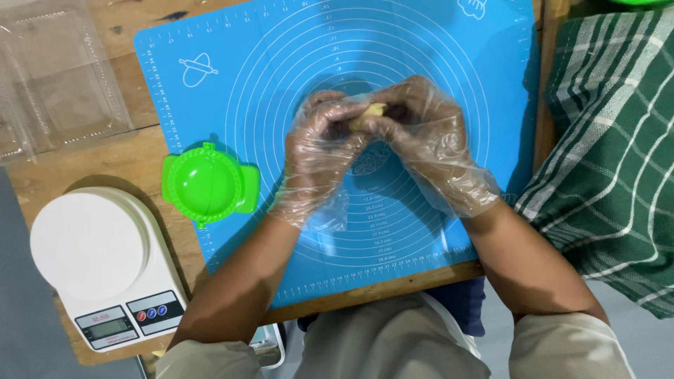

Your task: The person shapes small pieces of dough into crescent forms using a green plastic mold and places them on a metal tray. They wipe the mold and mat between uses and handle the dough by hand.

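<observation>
Both hands wear clear plastic gloves and meet over the middle of a blue silicone baking mat (281,56) printed with white rings. My left hand (319,151) and my right hand (428,140) together pinch a small pale yellow piece of dough (371,112) between the fingertips. Most of the dough is hidden by the fingers. A green round dumpling press (207,184) lies shut on the mat's left edge, a hand's width left of my left hand.
A white kitchen scale (91,253) with a round platform stands at the front left of the wooden table (133,151). A clear plastic container (53,77) lies at the back left. A green checked cloth (611,154) hangs at the right.
</observation>
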